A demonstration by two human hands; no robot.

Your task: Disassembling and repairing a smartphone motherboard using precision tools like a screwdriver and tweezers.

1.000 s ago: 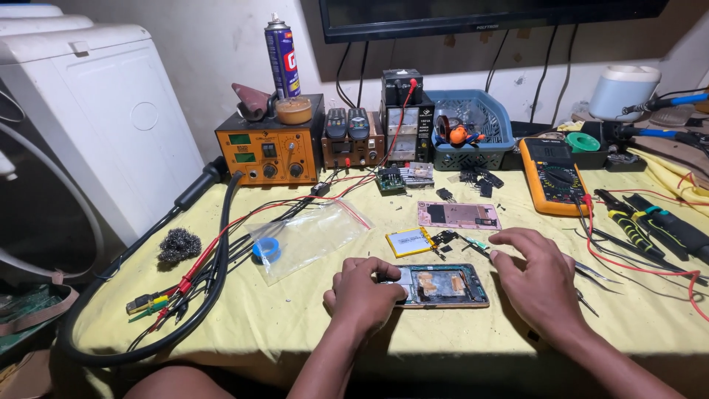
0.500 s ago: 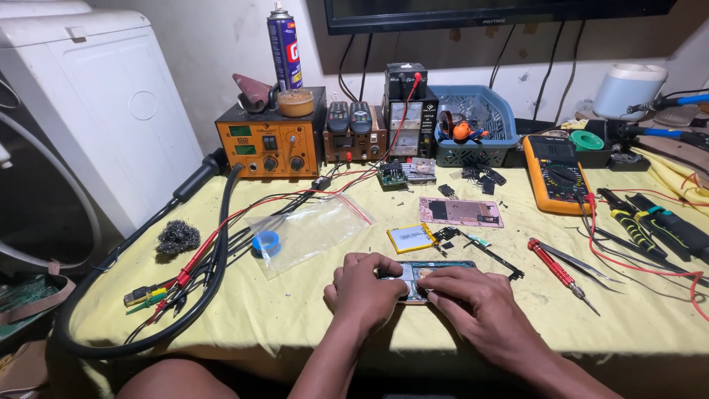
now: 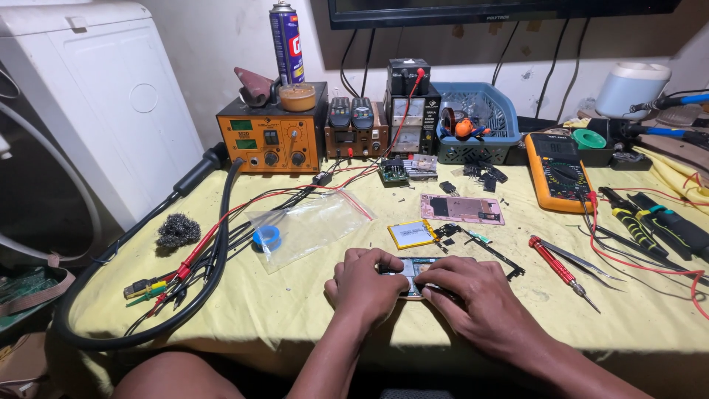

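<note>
An opened mobile phone [image 3: 408, 269] lies on the yellow cloth [image 3: 310, 310] near the table's front edge, mostly covered by both hands. My left hand [image 3: 365, 287] grips its left end, fingers curled over it. My right hand [image 3: 476, 294] rests over its right half, fingertips pressing on the exposed inside. Just behind the phone lie a yellow-edged battery [image 3: 412, 233], a black flex strip [image 3: 493, 253] and a pink back cover [image 3: 462, 209].
A red screwdriver [image 3: 557, 267] and tweezers [image 3: 583, 261] lie right of my hands. Behind stand an orange rework station [image 3: 272, 138], a power supply [image 3: 412, 111], a blue basket [image 3: 484, 125] and an orange multimeter [image 3: 560, 171]. A clear bag [image 3: 310, 225], steel wool [image 3: 178, 231] and cables [image 3: 185, 258] lie left.
My right hand moved left from beside the phone and now lies on top of it, hiding most of it. My left hand stays on the left end.
</note>
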